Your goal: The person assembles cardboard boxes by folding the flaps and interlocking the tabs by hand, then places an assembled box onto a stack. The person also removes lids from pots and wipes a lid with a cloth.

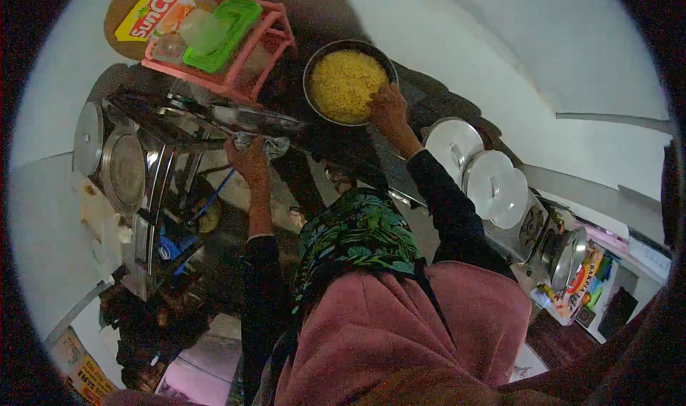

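Note:
A round dark pan (308, 92) full of small yellow grains or kernels (346, 84) stands at the far middle. My right hand (389, 111) is curled over its right rim, fingertips bent in over the yellow food. Whether they pinch the rim or something small cannot be made out. Further left, my left hand (248, 156) is closed on a crumpled grey cloth (275, 147). Just beyond that cloth lies a dark, shiny metal pan (257, 119), tilted and seen almost edge-on. The cloth appears to touch its near side, though shadow blurs the contact.
A pink plastic rack (193, 77) with a green basket (221, 38) stands far left. Several round metal lids (493, 184) lie at the right, beside a stove (532, 224) and a pot (570, 256). More round metal pieces (123, 170) hang by a metal frame at left.

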A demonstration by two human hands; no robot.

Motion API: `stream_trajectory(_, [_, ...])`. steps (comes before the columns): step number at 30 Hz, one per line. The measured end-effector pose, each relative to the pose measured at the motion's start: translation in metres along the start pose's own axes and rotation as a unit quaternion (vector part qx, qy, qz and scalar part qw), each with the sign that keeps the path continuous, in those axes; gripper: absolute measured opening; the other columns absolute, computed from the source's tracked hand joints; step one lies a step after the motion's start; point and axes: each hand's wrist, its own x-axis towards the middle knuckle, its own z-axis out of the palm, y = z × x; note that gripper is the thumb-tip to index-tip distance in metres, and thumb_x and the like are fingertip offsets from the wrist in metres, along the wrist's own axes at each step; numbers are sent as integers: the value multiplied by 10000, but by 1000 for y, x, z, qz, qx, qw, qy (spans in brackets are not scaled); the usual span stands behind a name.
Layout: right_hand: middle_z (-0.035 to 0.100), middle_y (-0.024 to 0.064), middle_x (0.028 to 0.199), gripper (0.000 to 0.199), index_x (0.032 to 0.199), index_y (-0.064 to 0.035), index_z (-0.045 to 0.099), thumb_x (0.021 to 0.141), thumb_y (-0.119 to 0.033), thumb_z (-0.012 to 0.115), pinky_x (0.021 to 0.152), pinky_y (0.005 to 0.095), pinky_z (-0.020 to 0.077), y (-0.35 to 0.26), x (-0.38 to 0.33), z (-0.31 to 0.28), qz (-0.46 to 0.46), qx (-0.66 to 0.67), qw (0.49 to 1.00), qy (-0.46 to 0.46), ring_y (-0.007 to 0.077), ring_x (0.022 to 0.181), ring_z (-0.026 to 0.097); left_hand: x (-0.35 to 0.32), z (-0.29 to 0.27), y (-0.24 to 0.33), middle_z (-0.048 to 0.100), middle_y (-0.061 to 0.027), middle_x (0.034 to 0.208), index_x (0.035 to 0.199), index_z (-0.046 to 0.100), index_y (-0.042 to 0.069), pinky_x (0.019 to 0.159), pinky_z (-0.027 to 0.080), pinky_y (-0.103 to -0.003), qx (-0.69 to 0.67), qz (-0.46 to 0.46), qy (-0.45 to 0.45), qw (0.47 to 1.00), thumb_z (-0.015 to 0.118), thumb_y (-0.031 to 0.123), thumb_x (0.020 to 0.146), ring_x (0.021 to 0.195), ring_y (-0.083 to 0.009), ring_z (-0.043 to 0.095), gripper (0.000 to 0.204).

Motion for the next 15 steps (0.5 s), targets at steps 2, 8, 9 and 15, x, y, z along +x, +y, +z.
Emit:
stream_trajectory(2, [535,116,863,125,760,-63,638,759,-186,659,654,419,459,-2,2,14,-22,-22,998,-49,302,810,524,1,-12,-22,468,-98,972,1064,466,-13,667,490,-355,52,19,-6,998,728,74,758,798,-186,498,411])
stream_trajectory(8, [533,94,761,75,703,-80,612,704,-148,645,606,419,464,25,-10,52,66,-39,989,-127,291,722,532,-11,5,-22,482,-114,990,1032,463,-1,703,521,-342,-71,-36,-11,997,693,37,789,834,-219,536,337])
stream_trajectory(9, [533,86,736,80,692,-79,603,708,-146,643,601,422,464,-1,4,32,13,-28,987,-156,287,709,531,-13,-17,-24,486,-119,996,1036,464,0,709,524,-342,-83,-45,15,995,695,30,786,839,-226,543,341])
stream_trajectory(15, [558,75,724,83,701,-81,612,722,-153,648,656,431,461,31,12,6,-37,84,996,-7,284,742,539,-12,-17,-38,511,-161,1038,1091,473,2,703,549,-357,-156,-35,-33,987,723,15,760,885,-266,584,415])
